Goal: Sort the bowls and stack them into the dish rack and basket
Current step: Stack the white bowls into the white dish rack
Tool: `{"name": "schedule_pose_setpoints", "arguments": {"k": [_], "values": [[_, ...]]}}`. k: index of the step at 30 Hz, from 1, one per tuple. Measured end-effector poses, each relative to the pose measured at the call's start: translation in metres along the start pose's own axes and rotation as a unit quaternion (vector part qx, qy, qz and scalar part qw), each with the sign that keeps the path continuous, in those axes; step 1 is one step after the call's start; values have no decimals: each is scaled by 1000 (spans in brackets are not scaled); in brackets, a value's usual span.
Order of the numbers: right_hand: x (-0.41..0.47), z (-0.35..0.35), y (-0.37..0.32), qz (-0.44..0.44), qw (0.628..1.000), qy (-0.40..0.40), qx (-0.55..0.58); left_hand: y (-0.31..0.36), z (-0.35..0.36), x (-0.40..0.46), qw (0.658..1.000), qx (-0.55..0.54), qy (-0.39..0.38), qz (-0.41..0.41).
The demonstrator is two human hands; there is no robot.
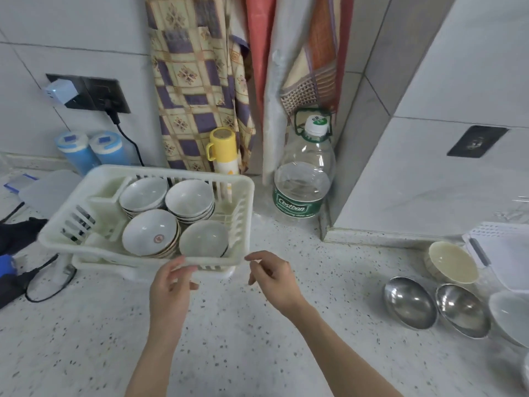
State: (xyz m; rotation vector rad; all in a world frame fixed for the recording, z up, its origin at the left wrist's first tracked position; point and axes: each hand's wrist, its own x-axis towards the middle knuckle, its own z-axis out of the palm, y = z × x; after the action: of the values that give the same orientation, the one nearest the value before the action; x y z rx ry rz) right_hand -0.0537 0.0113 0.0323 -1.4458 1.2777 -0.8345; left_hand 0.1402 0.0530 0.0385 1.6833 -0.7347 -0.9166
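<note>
A white plastic dish rack (246, 196) stands on the speckled counter at the left. It holds several stacks of white bowls (148, 233), one bowl showing a red mark. My left hand (171, 285) hovers at the rack's front rim, fingers loosely curled, holding nothing. My right hand (272, 275) hangs just right of the rack's front corner, fingers relaxed and empty. At the right, on the counter, lie a cream bowl (452, 263), two steel bowls (409, 302) (462, 309) and part of a white bowl (512, 316).
A large water bottle (303, 179) stands behind the rack's right side, beside a yellow flask (223, 150). Two blue-lidded jars (77, 150) and a plugged cable (128, 141) sit at the back left. A notepad with a pen (501, 250) lies far right.
</note>
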Motion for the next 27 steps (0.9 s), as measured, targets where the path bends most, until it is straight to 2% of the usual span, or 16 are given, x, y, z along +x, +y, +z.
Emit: {"name": "schedule_pose_setpoints", "arguments": {"k": [7, 14, 20, 27], "values": [[-73, -78, 50, 124, 992, 11, 0, -30, 65, -81, 995, -11, -58, -81], [-122, -124, 80, 208, 969, 121, 64, -51, 113, -129, 973, 61, -179, -134], [-155, -140, 93, 220, 935, 244, 136, -54, 137, -148, 943, 132, -278, -129], [-191, -176, 98, 195, 909, 322, 178, -51, 174, -189, 909, 173, -361, -113]]}}
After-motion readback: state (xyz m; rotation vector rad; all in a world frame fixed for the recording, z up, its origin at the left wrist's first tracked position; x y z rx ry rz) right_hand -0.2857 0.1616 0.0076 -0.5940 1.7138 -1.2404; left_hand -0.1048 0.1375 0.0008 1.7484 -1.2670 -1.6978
